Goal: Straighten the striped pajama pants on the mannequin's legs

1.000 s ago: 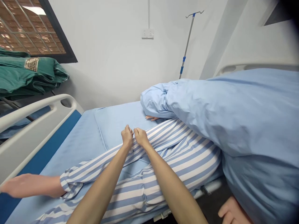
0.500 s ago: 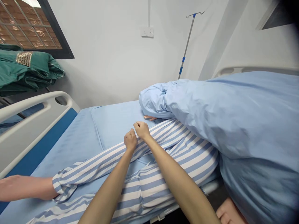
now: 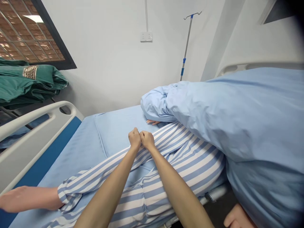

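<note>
Bed (image 3: 118,122): pale blue sheet, hugging the white wall, grey footboard with a dark blue panel on my left.
Quilt (image 3: 239,110): big light blue heap over the upper part of whoever's lying there, some fingers (image 3: 154,122) poking out under its edge.
Striped trousers (image 3: 194,161): blue and white, on the lying figure's legs, lying on the bed right under the person's arms. Cuff's all bunched up at the far ankle.
Green cloth bundle (image 3: 45,79): folded pile past the footboard, below the barred window (image 3: 26,34).
Drip stand (image 3: 186,44): thin pole with blue clips and a hook top, by the wall.
Bare foot (image 3: 26,199): sticks out of the far cuff at the footboard end.
Left hand (image 3: 134,138): curled into a fist over the far trouser leg. Can't tell if it's pinching anything.
Right hand (image 3: 147,139): same deal, fist just beside the left, contents hidden.
Socket (image 3: 146,36): white, up on the wall.
</note>
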The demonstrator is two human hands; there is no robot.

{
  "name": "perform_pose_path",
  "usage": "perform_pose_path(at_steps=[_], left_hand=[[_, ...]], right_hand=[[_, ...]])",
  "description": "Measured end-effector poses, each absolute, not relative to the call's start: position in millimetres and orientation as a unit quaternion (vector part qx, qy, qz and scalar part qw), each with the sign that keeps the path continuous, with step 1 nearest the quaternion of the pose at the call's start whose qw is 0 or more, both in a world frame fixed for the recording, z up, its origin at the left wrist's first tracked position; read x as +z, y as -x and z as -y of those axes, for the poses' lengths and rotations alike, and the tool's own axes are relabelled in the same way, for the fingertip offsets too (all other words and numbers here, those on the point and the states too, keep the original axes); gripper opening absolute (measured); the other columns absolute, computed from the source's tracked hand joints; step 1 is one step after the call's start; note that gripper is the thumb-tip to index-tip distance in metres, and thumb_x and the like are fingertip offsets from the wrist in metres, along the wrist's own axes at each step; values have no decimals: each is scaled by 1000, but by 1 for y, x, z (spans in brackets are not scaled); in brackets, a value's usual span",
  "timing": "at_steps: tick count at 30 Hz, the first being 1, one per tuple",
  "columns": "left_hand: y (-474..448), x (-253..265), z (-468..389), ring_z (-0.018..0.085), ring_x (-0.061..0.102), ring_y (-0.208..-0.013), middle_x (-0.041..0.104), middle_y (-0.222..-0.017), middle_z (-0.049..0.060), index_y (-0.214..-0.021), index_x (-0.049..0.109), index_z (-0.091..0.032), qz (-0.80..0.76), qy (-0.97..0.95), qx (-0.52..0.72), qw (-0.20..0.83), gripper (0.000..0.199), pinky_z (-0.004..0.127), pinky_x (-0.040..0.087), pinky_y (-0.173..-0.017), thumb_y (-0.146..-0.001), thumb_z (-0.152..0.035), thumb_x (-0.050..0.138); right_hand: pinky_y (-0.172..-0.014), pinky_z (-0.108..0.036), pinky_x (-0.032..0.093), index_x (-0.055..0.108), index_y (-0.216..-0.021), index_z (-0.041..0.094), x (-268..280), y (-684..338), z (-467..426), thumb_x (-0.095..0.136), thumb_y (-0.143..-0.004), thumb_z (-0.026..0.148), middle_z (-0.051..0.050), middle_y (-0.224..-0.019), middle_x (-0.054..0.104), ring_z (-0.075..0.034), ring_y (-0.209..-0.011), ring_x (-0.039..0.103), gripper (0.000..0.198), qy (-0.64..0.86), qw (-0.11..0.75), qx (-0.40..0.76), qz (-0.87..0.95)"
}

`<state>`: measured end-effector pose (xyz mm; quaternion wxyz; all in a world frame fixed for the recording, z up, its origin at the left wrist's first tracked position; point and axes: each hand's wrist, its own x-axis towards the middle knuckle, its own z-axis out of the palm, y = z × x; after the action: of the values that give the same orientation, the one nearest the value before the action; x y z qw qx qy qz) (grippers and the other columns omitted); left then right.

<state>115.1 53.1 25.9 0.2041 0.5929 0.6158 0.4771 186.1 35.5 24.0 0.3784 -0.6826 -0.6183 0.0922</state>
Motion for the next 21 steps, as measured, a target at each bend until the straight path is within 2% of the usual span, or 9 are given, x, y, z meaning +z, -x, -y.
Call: perform_pose_path(at_steps=[5,10,17,21], left_hand=[[-124,17,-44,10,41,-53,51,-54,1,-55,48,-17,-621,-636,428,164,37,22,26,-53,-79,-32,24],[-124,14,-39,10,45,-57,58,-64,4,-61,53,-17,-638,-636,402,165,43,22,27,-53,-81,-34,19],[-124,14,-35,9,34,-48,47,-49,0,-47,42,-17,-632,-626,427,163,45,22,23,-48,-79,-39,21],[-126,23,-42,9,35,-47,42,-45,-2,-46,39,-17,-603,-619,446,234,39,21,24,-48,-77,-38,26]], right_hand=[[-53,-20,25,58,-66,18,21,-189,-36,28,-82,29,-1,-66,60,-10,-57,44,36,658,403,102,628],[-52,-21,24,58,-65,16,36,-198,-44,32,-80,26,-2,-66,60,-10,-57,44,32,642,359,127,665],[-51,-23,20,56,-65,18,29,-213,-38,27,-83,29,-2,-62,59,-10,-55,45,36,682,367,49,630],[-50,-24,17,56,-65,19,16,-206,-34,31,-81,33,-1,-59,58,-11,-53,44,33,718,366,3,592]])
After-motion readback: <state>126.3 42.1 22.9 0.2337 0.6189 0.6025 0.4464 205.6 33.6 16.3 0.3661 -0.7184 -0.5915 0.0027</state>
